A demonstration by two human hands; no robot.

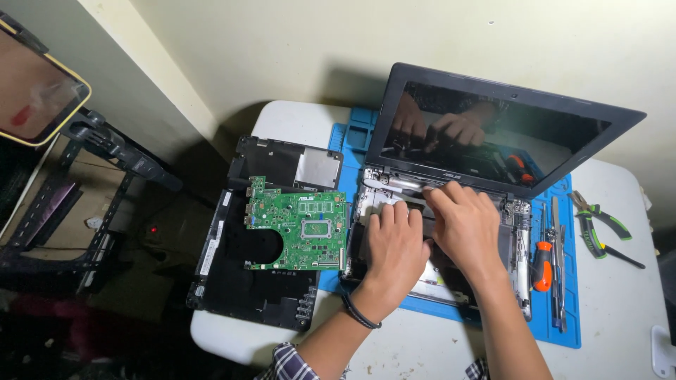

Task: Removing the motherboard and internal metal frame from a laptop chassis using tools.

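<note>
Both hands work inside the opened laptop base point(517, 239), which sits on the blue mat point(563, 331) at centre of the white table point(620, 295). Left hand point(394, 243) lies flat, palm down, fingers together and extended toward 12 o'clock, pressing on the inner surface of the base. Right hand point(465, 225) is just beside it at 3 o'clock; its fingertips are drawn together near the hinge line, as if pinching a small part or cable, though what they grip cannot be made out.

Progress, judged from the layout: disassembly appears well advanced. Green motherboard point(299, 225) is already out of the machine and rests on the black bottom cover point(239, 281), which lies detached at 9 o'clock of the base. Screen point(493, 134) is upright and attached at the hinges, dark and reflecting the hands. Internal metal framing of the base is exposed, with the keyboard side stripped down. Work at the hinge area appears to be the item in hand; the display is not yet separated.

Tools lie at 3 o'clock of the base: an orange-handled screwdriver point(541, 266) and slim metal tools point(558, 267) on the mat, green-handled pliers point(598, 222) farther out on the table. A phone on a black stand point(35, 88) sits at 10 o'clock, well apart.
</note>
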